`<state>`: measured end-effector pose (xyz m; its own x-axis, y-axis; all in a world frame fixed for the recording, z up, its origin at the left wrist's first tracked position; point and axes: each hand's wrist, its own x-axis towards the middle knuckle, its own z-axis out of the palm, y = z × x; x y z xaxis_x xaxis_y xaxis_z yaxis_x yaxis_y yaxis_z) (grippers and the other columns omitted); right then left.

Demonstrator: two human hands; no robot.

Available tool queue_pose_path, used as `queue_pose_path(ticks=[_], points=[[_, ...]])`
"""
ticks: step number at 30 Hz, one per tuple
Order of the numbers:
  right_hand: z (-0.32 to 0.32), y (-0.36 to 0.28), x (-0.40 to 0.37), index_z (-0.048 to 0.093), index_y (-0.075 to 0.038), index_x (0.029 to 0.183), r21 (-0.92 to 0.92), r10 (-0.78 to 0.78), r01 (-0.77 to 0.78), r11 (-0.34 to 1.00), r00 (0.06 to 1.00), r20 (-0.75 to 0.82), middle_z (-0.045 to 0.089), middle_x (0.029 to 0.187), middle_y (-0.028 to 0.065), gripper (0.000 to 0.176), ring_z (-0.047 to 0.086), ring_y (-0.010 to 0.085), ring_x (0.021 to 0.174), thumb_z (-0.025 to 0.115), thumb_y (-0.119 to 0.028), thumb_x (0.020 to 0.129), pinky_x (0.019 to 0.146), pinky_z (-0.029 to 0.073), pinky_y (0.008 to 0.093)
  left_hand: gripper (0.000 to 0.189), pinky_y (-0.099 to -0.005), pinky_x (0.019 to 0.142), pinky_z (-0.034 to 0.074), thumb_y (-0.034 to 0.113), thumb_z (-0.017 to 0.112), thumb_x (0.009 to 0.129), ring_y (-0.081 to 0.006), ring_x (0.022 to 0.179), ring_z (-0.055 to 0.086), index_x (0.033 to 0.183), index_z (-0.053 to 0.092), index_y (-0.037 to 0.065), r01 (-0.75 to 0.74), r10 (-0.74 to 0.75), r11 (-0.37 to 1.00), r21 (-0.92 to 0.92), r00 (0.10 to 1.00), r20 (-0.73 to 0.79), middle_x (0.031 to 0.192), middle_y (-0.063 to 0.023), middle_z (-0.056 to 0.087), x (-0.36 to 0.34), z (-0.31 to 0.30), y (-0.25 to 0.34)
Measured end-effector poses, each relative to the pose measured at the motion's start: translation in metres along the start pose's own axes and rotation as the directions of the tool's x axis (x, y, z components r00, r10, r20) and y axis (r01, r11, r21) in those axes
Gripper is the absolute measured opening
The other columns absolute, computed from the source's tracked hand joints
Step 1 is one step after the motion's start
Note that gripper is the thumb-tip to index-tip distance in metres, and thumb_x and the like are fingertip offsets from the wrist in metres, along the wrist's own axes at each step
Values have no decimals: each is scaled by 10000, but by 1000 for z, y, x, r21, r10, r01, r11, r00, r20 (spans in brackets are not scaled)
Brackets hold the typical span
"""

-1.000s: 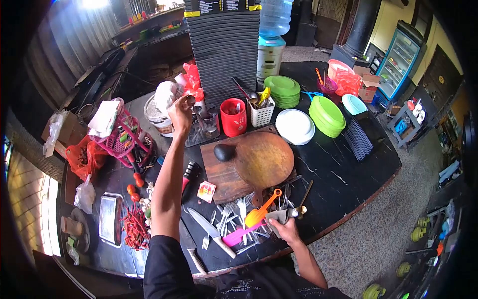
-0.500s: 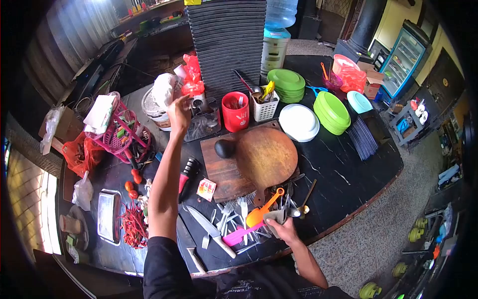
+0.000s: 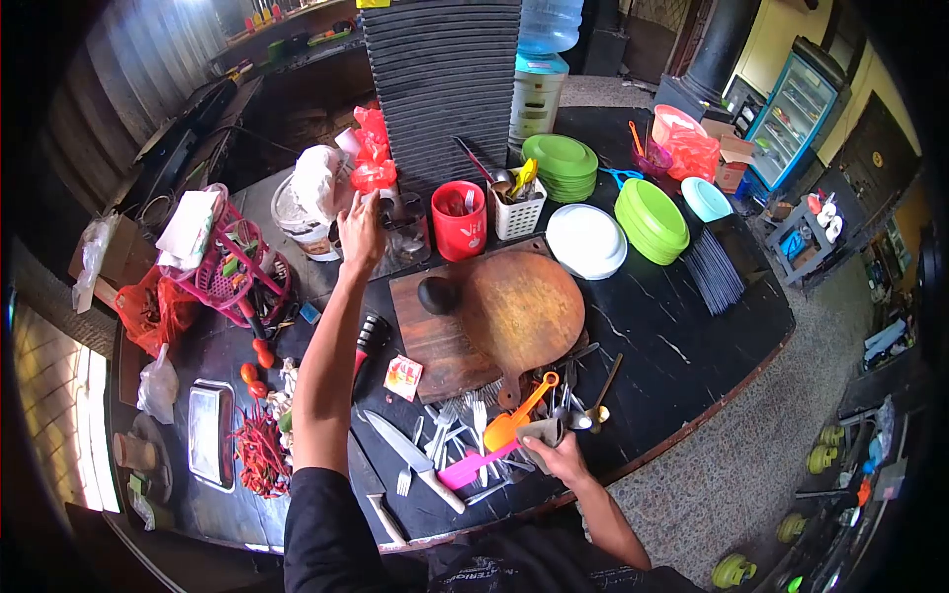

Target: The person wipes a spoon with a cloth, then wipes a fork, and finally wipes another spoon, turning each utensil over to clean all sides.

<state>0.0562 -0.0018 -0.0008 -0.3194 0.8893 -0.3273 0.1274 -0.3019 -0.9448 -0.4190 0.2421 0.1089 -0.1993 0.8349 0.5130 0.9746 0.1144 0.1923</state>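
Note:
My left hand [image 3: 360,235] is stretched out beside dark glass-like containers [image 3: 405,232], its fingers apart and nothing visible in them. Next to it stands a white tub [image 3: 301,222] with a white bag on top. Close to the front edge, my right hand [image 3: 560,458] grips a folded grey-brown cloth [image 3: 541,432]. Around that hand lie a pink spatula [image 3: 474,466], an orange scoop [image 3: 506,429], loose forks and spoons [image 3: 445,423], and a large knife [image 3: 403,443]. Whether the cloth wraps anything is hidden.
A round wooden board [image 3: 529,306] lies over a rectangular one [image 3: 425,346]. Behind are a red cup [image 3: 460,222], a white utensil basket [image 3: 521,212], white plates [image 3: 587,242] and green plates [image 3: 652,222]. Red chillies [image 3: 264,450] and a metal tray [image 3: 212,435] are left.
My left hand has shifted slightly, its fingers now pointing more upward beside the dark containers. My right hand stays low with the cloth. The whole view has moved a little.

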Motion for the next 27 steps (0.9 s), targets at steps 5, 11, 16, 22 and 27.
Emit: queue_pose_path(ticks=[5, 11, 16, 22, 27], points=[[2, -13, -2, 694, -9, 1060, 38, 11, -10, 999, 1000, -21, 717, 984, 61, 282, 678, 153, 906, 765, -181, 848, 820, 533, 319, 615, -634, 1073, 298, 98, 525, 894, -344, 1424, 363, 1491, 381, 104, -2, 6, 991, 134, 1000, -26, 1292, -165, 624, 2, 7, 16], [0, -11, -7, 689, -5, 1068, 18, 27, -27, 999, 999, -24, 714, 984, 54, 268, 672, 144, 899, 753, -160, 858, 810, 533, 312, 678, -710, 1080, 250, 189, 539, 888, -350, 1404, 396, 1512, 304, 69, 42, -62, 992, 119, 984, 170, 1442, -203, 498, 17, 6, 15], [0, -16, -4, 690, -6, 1073, 14, -16, 16, 1000, 1000, 5, 720, 966, 62, 271, 670, 146, 891, 751, -161, 859, 798, 532, 311, 604, -550, 1068, 370, 35, 556, 796, -332, 1300, 525, 1394, 513, 102, -34, 32, 989, -141, 999, -16, 1252, -219, 635, 34, -14, 20], [-2, -14, -7, 700, -18, 1062, 17, 58, -58, 998, 998, -16, 721, 971, 52, 244, 671, 137, 898, 740, -162, 870, 809, 530, 309, 416, -603, 997, 422, 76, 525, 883, -370, 1270, 540, 1283, 630, 124, -92, 103, 948, -304, 994, 20, 1218, -236, 643, 45, -12, 23], [-1, -20, -4, 675, -24, 1070, 27, 38, -38, 999, 999, -7, 690, 987, 33, 236, 648, 113, 898, 738, -123, 866, 790, 532, 291, 602, -840, 1014, 9, 491, 345, 1014, -313, 1518, 97, 1477, 417, 114, -58, 25, 987, 148, 977, 212, 1580, 3, 343, 20, 19, 34]])
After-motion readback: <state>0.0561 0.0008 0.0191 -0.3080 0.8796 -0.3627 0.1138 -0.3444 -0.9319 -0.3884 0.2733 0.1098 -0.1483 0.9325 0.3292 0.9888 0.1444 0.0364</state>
